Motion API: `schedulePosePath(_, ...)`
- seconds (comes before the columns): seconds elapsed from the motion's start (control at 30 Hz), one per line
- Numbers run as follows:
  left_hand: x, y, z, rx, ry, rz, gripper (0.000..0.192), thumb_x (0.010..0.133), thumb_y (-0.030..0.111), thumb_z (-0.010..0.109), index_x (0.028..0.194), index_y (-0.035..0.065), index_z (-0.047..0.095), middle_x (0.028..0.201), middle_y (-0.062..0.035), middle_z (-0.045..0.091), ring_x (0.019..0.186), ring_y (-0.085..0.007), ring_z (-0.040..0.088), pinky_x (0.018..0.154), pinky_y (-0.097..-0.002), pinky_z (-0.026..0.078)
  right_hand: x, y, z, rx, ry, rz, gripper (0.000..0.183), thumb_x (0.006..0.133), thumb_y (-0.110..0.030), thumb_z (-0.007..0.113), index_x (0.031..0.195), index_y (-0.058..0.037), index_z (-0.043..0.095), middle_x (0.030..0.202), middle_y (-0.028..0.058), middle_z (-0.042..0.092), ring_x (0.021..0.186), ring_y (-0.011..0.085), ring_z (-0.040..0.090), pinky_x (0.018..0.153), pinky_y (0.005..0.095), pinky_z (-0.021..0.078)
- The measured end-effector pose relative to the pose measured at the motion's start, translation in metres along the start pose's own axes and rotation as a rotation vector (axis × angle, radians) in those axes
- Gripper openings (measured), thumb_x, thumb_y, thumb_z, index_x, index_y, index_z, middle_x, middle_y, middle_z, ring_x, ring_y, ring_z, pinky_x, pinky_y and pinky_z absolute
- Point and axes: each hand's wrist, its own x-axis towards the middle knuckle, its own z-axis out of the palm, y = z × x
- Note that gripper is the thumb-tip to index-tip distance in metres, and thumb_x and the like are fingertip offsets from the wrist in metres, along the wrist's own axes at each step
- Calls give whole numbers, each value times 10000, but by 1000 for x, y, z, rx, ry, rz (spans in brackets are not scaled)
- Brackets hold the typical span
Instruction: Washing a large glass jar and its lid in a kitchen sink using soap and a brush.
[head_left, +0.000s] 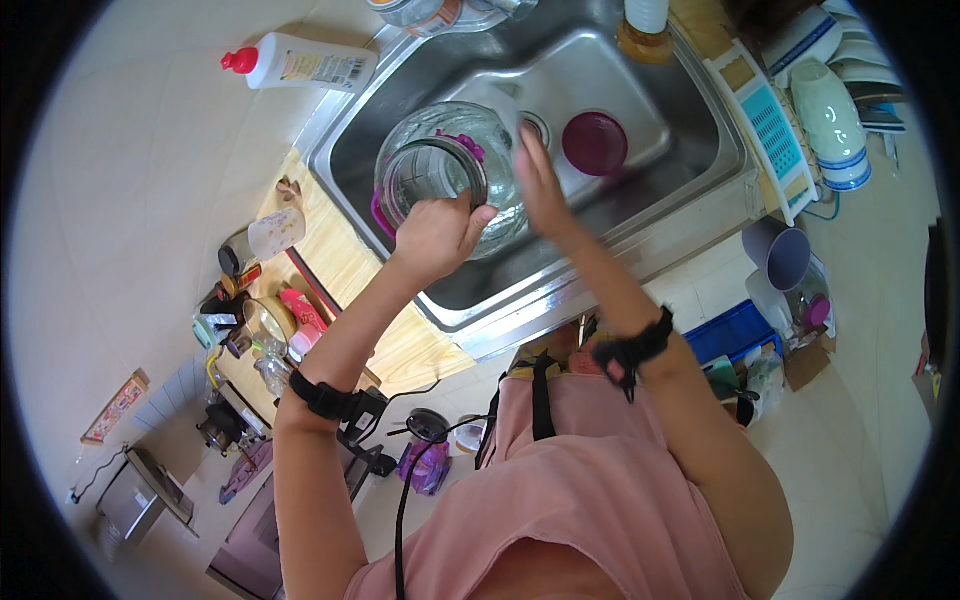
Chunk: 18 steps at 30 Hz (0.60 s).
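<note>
A large clear glass jar (499, 217) with purple trim stands in the stainless steel sink (630, 82), its open mouth tilted up towards me. My left hand (442, 236) grips the near edge of the jar's rim, thumb pointing right. Just right of the jar, my right hand (541, 184) is blurred, its fingers pointing away from me. A pale, blurred thing (501, 105) reaches from its fingertips over the jar's far right side; what it is and how it is held are unclear. A round purple lid (595, 143) lies on the sink floor near the drain.
A white bottle with a red cap (311, 62) lies beyond the sink's left rim. Glass jars (420, 13) stand at the far edge, an amber-bottomed container (645, 37) at far right. A rack (776, 139) and stacked bowls (832, 127) are right; a patterned cup (276, 233) is left.
</note>
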Motion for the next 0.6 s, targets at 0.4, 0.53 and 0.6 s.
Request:
schedulePosePath(0.4,-4,-1,4,-61,32,-54,511,949,414,339,776,-23,538,577,-218,542,599,-421,563,580,-499,442,-107,-13,71,-345,289,128,566,925,-272,439,1341,54,238,1379,344,172,1286,507,187,1062,517,173)
schedulePosePath(0.53,-3,2,3,-38,27,-42,508,949,407,344,774,-28,539,564,-214,540,589,-417,566,574,-492,446,-6,-40,17,-221,197,-168,405,945,-258,326,1231,-48,522,1322,198,432,1240,393,380,1029,441,294)
schedulePosePath(0.6,-1,2,0,-32,23,-32,502,945,404,362,766,-29,542,549,-209,537,565,-406,567,553,-481,451,34,-39,8,-266,-15,-190,410,955,-289,324,1228,-71,538,1304,159,469,1243,346,397,1026,400,308)
